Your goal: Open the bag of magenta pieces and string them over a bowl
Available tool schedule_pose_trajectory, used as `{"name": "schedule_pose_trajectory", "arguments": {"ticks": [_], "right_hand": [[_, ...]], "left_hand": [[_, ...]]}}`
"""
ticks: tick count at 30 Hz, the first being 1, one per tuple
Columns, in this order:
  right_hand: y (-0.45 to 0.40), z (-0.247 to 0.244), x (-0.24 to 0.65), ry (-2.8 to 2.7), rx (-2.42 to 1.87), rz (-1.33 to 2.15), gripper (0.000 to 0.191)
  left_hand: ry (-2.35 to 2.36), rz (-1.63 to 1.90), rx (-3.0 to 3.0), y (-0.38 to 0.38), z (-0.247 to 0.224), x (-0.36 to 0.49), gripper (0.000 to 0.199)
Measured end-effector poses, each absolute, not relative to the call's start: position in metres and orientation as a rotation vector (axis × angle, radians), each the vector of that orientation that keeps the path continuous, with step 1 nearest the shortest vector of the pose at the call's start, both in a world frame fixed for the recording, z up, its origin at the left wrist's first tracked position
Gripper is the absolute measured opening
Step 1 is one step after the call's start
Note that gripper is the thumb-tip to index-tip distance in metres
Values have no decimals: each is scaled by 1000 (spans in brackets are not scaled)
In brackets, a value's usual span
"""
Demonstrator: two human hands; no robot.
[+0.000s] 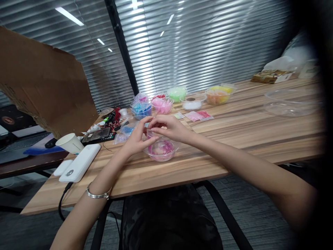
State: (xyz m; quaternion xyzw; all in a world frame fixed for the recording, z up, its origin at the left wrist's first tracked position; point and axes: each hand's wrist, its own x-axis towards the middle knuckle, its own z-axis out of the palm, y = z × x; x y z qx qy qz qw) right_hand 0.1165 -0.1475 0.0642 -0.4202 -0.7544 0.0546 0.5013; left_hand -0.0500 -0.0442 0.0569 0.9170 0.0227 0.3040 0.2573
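My left hand (pixel 137 139) and my right hand (pixel 170 127) meet above a clear round plastic bowl (pixel 161 159). Fingertips of both hands are pinched together on a small pink plastic bag (pixel 150 135), which is mostly covered by the fingers. Inside the bowl lie shiny magenta packets (pixel 166 147), blurred in detail. Just beyond my left hand is another clear bowl with blue contents (pixel 127 130).
At the back stand bowls of blue (pixel 142 110), pink (pixel 162 106), green (pixel 177 93) and orange-yellow (pixel 218 96) packets. Pink packets (pixel 199 116) lie flat before them. A paper cup (pixel 69 143) and white power bank (pixel 80 163) are left; a clear container (pixel 291 107) is right.
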Motion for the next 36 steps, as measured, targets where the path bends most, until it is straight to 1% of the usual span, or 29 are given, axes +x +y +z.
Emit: {"name": "schedule_pose_trajectory", "arguments": {"ticks": [10, 20, 22, 27, 30, 33, 36], "right_hand": [[-147, 64, 117, -1834, -1020, 141, 11], [-147, 64, 116, -1806, -1002, 172, 12], [-146, 63, 117, -1780, -990, 163, 12], [-146, 61, 115, -1692, -954, 52, 12], [-148, 62, 113, -1705, -925, -52, 11], [-150, 63, 113, -1789, -894, -64, 11], [-151, 65, 112, -1868, -881, -43, 11]], "left_hand": [[63, 819, 2476, -43, 56, -50, 64], [45, 818, 2488, -44, 58, -49, 61], [26, 819, 2478, -43, 56, -49, 64], [-62, 864, 2380, -41, 51, -48, 87], [-144, 841, 2349, -39, 50, -48, 97], [-137, 776, 2412, -39, 52, -49, 98], [-88, 770, 2483, -39, 54, -51, 96]]}}
